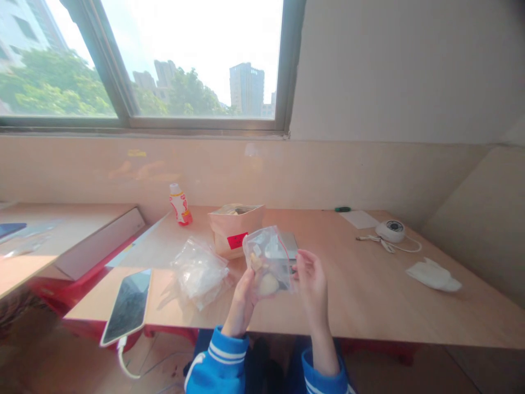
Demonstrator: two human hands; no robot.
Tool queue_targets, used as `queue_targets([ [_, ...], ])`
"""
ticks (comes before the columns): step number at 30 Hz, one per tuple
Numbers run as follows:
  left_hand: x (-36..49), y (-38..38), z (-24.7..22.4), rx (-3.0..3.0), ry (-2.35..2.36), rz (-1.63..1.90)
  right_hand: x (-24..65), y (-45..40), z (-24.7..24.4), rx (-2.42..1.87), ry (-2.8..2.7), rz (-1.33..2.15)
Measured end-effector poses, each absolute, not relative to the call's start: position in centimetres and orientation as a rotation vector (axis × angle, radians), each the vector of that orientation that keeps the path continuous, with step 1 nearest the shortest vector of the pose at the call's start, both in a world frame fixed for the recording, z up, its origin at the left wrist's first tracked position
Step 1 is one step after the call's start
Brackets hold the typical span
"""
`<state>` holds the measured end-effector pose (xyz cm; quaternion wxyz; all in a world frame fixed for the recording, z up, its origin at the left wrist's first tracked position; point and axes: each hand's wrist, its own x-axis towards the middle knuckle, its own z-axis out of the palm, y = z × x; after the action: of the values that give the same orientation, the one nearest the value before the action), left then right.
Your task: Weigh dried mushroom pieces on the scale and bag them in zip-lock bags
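My left hand point(245, 300) is closed on the lower left side of a clear zip bag point(268, 249) with a red seal line. Several pale, dried-looking pieces point(268, 284) lie in the bottom of the bag. At the bag's right edge, the fingers of my right hand point(314, 279) are bent in a pinch on the plastic. Just behind the bag is a flat silver device point(290, 241), mostly hidden by it. A brown paper pouch point(223, 232) with a red label stands open beyond my left hand. Left of it sits a heap of clear plastic bags point(200, 273).
A red-and-white bottle point(180, 205) stands at the back left. A phone point(129, 306) with a white cable overhangs the front left edge. On the right lie a white dome camera point(390, 231), white paper point(359, 219), a green-handled tool point(342, 209) and a crumpled tissue point(433, 274).
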<state>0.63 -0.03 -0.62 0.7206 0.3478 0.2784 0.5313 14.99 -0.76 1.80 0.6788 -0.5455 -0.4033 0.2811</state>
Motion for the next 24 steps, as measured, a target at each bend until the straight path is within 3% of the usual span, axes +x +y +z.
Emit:
queue_targets([
  [7, 1.4, 0.5, -1.1, 0.864, 0.751, 1.14, 16.7, -1.1, 1.1, -1.184, -1.402, 0.68],
  [13, 1.5, 0.5, -1.4, 0.938, 0.813, 1.153, 16.5, -1.3, 0.7, -1.225, -1.438, 0.948],
  [24, 1.0, 0.6, -0.7, 0.828, 0.806, 1.215, 14.0, -0.9, 2.3, -1.173, -1.295, 0.924],
])
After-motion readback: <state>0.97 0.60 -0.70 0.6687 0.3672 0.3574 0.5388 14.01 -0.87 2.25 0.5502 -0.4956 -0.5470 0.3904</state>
